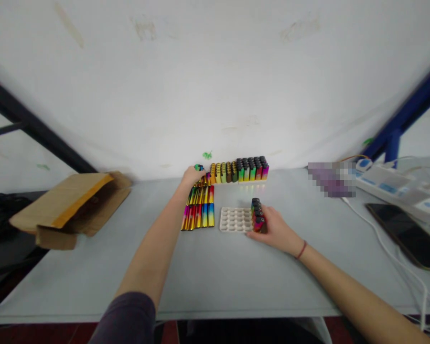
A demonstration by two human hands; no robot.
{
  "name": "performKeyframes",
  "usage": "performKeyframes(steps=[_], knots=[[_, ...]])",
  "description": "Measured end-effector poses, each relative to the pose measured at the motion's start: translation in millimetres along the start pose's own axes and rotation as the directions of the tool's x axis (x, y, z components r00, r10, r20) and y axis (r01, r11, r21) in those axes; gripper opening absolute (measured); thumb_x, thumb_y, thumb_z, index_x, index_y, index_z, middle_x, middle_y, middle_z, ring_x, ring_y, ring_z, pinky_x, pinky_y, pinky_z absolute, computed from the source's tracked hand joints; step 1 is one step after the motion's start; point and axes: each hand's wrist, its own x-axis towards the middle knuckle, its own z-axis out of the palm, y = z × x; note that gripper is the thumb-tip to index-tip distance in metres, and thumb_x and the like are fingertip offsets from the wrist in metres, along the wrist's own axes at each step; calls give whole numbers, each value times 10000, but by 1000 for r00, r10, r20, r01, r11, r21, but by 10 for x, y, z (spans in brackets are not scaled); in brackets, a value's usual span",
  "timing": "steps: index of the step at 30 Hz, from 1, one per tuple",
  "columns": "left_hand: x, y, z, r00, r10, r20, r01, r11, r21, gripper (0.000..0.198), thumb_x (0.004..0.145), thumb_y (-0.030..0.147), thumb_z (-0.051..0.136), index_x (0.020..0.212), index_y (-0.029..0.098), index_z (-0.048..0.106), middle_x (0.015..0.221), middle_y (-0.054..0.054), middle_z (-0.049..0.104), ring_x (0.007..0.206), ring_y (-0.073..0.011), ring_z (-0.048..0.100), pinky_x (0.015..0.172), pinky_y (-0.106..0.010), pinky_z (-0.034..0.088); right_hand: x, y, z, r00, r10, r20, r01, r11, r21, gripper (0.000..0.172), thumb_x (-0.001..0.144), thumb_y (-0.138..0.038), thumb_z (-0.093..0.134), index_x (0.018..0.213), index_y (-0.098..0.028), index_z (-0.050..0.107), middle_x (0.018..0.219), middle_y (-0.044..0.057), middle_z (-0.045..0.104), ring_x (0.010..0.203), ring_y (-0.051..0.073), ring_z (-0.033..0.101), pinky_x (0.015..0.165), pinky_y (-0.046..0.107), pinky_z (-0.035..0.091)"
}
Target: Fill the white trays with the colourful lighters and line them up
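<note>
In the middle of the frame, the right hand [275, 230] is half closed around the right end of a white tray [235, 220], fingers against a row of lighters [257, 212] standing there. Up and left, the left hand [193, 176] reaches to a blue-green lighter [199, 167]; its fingers are hidden, so I cannot tell its grip. Shiny lighters [198, 217] lie flat below it.

No readable text, brands, numbers or signs anywhere
</note>
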Motion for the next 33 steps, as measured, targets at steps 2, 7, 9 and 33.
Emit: performKeyframes(steps=[2,7,9,33], knots=[[16,53,-10,1000,23,3,-23,996,91,167,765,342,711,781,176,718,744,-98,764,898,-274,754,720,-283,536,-10,-19,2,1000,7,4,-7,1000,3,727,793,-453,791,1411,-167,538,1171,150,715,1054,346,670,928,497,542],[-13,77,-56,997,72,29,-77,965,250,308,844,447,683,884,154,766,902,-164,805,972,-313,758,756,-314,537,-38,-47,4,999,33,17,-33,999,13,742,795,-444,794,1429,-174,519,1184,152,704,1074,358,656,922,510,541],[-42,73,-49,995,97,15,-97,947,305,351,872,485,660,891,155,779,885,-175,804,979,-330,757,765,-325,538,-48,-46,4,999,31,16,-31,999,22,742,799,-439,791,1438,-186,511,1191,147,701,1088,355,654,931,507,540],[-354,-58,107,967,184,-175,-114,931,348,403,1029,371,465,1301,224,724,1246,-157,679,1175,-293,673,1030,-379,510,-80,-58,2,999,29,21,-29,999,18,746,811,-445,788,1454,-199,500,1185,145,702,1100,358,658,928,507,541]])
